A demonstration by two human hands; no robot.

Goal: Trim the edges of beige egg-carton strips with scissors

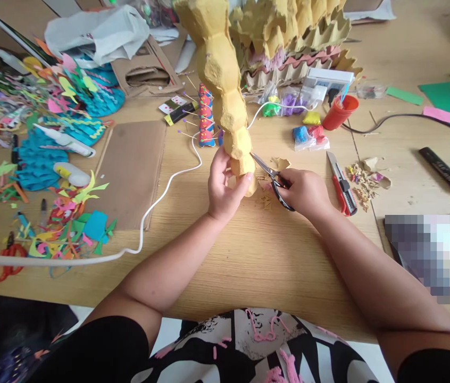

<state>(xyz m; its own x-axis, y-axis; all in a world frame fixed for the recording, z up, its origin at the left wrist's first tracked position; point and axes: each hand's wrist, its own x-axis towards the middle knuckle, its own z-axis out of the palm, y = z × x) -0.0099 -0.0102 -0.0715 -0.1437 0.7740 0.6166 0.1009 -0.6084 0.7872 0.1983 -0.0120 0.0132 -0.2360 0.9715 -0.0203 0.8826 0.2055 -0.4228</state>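
Observation:
My left hand (227, 186) grips the near end of a long yellow strip of egg carton cups (225, 80), which rises up and away from me. Closed around black-handled scissors (278, 187) is my right hand (307, 191). The scissor blades point up and left, and their tips touch or nearly touch the edge of the strip beside my left fingers. Small carton scraps (265, 201) lie on the table under the blades.
A red utility knife (341, 183) and a pile of scraps (368, 178) lie at right, near an orange cup (340, 113). Stacked egg trays (289, 48) stand behind. A white cable (169, 178) crosses the left side, past brown cardboard (129, 170) and coloured paper cuttings (65, 229).

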